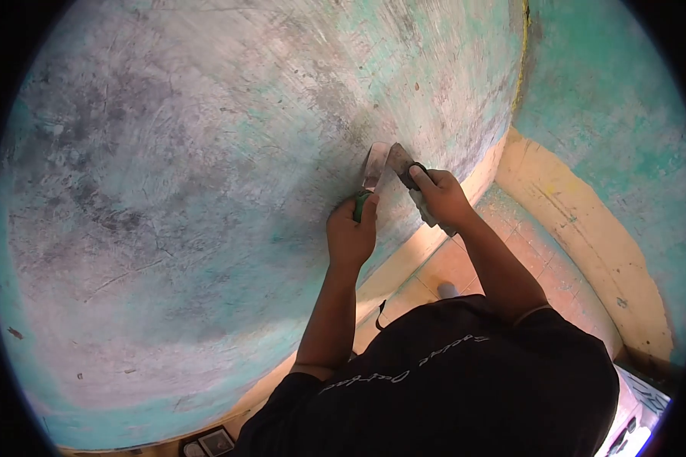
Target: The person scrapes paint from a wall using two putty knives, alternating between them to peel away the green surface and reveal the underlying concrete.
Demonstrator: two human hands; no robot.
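My left hand [351, 234] is closed around the green handle of a putty knife [375, 163], whose metal blade points up at the wall. Just to its right, my right hand [443, 199] grips a second scraper [399, 158] with a dark, smeared blade. The two blade ends lie close together in front of the wall; whether they touch cannot be made out. A grey, ragged-edged piece [422, 207] shows under my right hand, partly hidden by it. The wall [206, 183] has patchy grey, whitish and turquoise paint with many scratches.
A cream-coloured band [587, 221] runs along the foot of the green wall [610, 99] on the right. Below lies a tiled floor [522, 255] with specks on it. Dark framed objects [209, 442] stand at the bottom left.
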